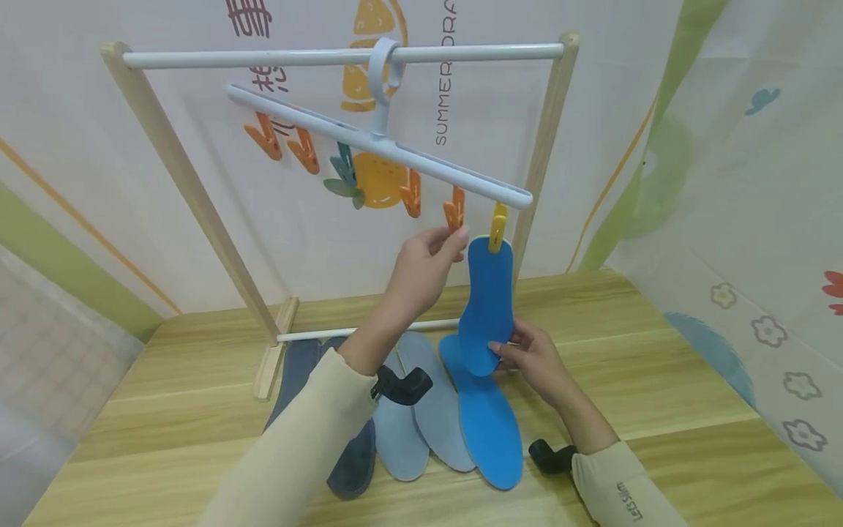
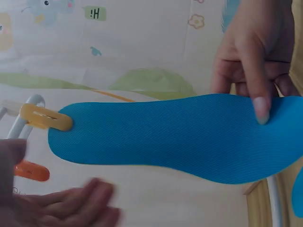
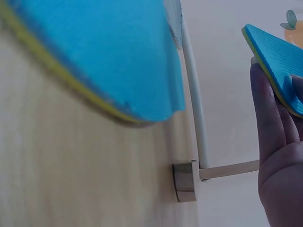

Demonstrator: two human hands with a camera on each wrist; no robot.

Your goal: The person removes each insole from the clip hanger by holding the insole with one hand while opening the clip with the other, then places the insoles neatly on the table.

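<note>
A blue insole (image 1: 487, 300) hangs by its narrow end from a yellow clothespin (image 1: 498, 228) at the low right end of the white hanger (image 1: 421, 162). My right hand (image 1: 536, 362) pinches its lower, wide end, thumb on the blue face, as the left wrist view also shows. My left hand (image 1: 424, 267) is raised just left of the insole, below an orange clothespin (image 1: 454, 209). In the left wrist view, the left fingers (image 2: 80, 203) look blurred and apart from the thumb, with nothing held. Another blue insole (image 1: 490, 439) lies on the table below.
Grey insoles (image 1: 441, 410) and dark insoles (image 1: 352, 465) lie left of the blue one. The tilted hanger hooks over the white top bar (image 1: 263, 58) of a wooden-legged rack (image 1: 191, 190). More orange clothespins (image 1: 304, 151) and a teal one (image 1: 345, 165) hang along it.
</note>
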